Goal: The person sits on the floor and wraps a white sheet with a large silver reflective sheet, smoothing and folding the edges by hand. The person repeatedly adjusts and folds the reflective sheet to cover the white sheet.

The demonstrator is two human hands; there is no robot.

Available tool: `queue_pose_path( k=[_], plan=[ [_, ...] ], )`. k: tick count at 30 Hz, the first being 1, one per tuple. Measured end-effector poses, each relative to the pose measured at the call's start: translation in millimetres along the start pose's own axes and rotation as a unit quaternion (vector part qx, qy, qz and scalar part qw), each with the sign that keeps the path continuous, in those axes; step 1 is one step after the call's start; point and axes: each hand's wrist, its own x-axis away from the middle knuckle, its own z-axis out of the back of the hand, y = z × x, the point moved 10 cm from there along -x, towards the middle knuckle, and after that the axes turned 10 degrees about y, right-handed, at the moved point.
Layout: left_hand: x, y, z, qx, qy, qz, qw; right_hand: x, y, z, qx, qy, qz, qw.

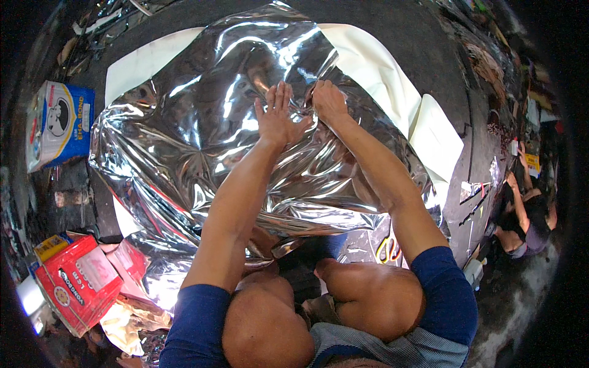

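A large shiny silver sheet point(221, 92), creased and wrinkled, is spread on the floor in front of me. It lies over a white sheet point(435, 141) that shows along its far left and right edges. My left hand point(277, 119) rests on the silver sheet with its palm down and fingers spread. Just to its right, my right hand point(329, 101) is closed against the same sheet, its fingers curled. What those fingers hold, if anything, is hidden. A pair of scissors with yellow-edged handles point(387, 249) lies near my right knee.
A blue and white box point(67, 126) stands at the left, with a red carton point(80, 282) nearer me. Crumpled brown paper point(126, 322) lies beside the carton. Another person point(527, 214) sits at the far right. Scraps line the dark floor point(399, 27).
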Motion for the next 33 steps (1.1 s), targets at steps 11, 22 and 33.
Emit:
queue_pose_path(
  k=[11,22,33],
  plan=[
    [2.6,-0.4,9.2,-0.007,-0.05,0.02,0.999,8.1,35.6,22.1,-0.297,0.01,-0.029,0.954],
    [3.6,0.5,12.1,-0.007,-0.066,0.017,0.998,19.9,57.3,19.7,-0.394,-0.038,-0.128,0.91],
    [3.5,0.2,9.8,-0.007,-0.06,0.013,0.998,19.2,61.8,17.0,-0.438,0.013,-0.137,0.888]
  ],
)
